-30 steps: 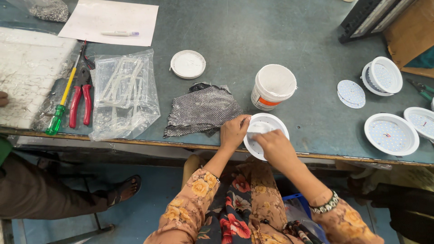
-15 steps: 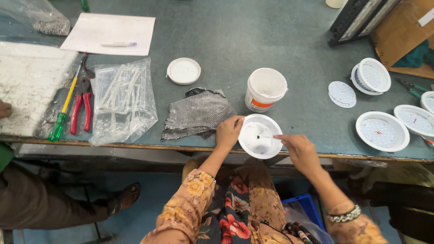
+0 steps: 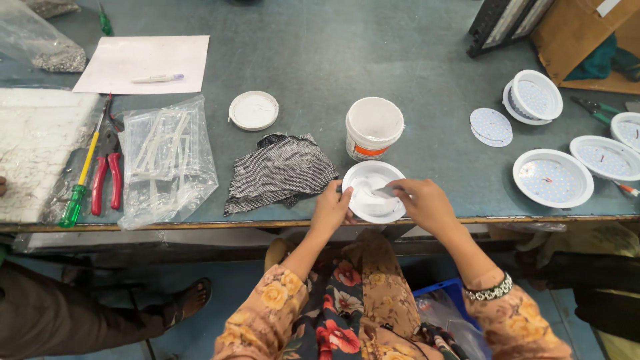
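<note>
Head view, looking down on a grey-green table (image 3: 413,60). A round white shallow housing (image 3: 371,192) is lying at the near edge of the table, at the 6 o'clock side of the scene. The left hand (image 3: 331,208) is gripping the housing's rim at its 9 o'clock side, fingers closed on it. The right hand (image 3: 425,203) is reaching in from 3 o'clock, its grip pinching a small pale piece (image 3: 385,191) over the housing's inside; what that piece is cannot be told.

Just beyond the housing, at 12 o'clock, a white plastic tub (image 3: 373,127) with an orange band is standing upright and open; its contents cannot be made out. Its likely cover, a white round lid (image 3: 253,110), is lying apart at 10 o'clock. A dark mesh cloth (image 3: 280,172) is lying just beside the left hand at 9 o'clock.

Farther at 9 o'clock, a clear plastic bag (image 3: 167,160) is holding pale thin strips, and red-handled pliers (image 3: 107,179) are lying beside a yellow-and-green screwdriver (image 3: 79,188). At 3 o'clock, a white round lamp housing (image 3: 552,177) is showing a dotted board inside, and a loose round board (image 3: 491,127) is lying near it. A white sheet (image 3: 143,63) with a pen (image 3: 157,79) on it is lying at 11 o'clock.
</note>
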